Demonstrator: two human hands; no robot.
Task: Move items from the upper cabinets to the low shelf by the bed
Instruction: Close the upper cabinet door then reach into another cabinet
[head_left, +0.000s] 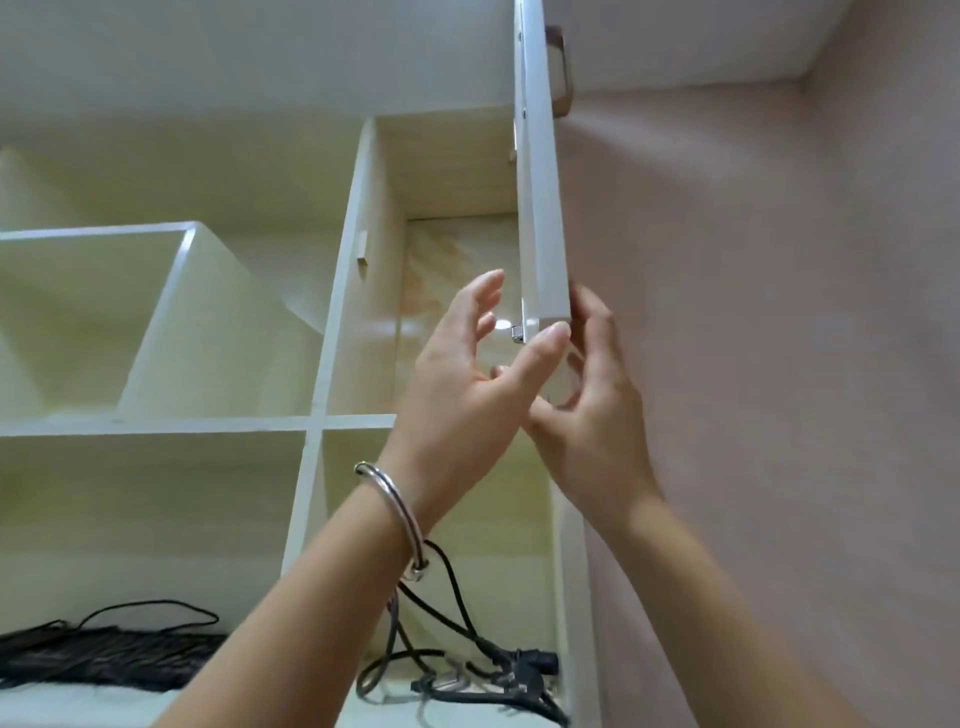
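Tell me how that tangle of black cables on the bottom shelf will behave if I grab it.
The black cables look floppy, so they would probably sag and trail. Their loops seem intertwined, so several may lift together. The plugs could snag.

2 hands (467, 395) – 1 cabinet door (540, 208), 1 bracelet (395, 514), 4 compartments (457, 291)

We look up at an open white cabinet door (540, 208); our left hand (467, 395) and right hand (592, 410) meet at its lower corner (thumb touching the edge). Black tangled cables (467, 670) lie in the compartment below.
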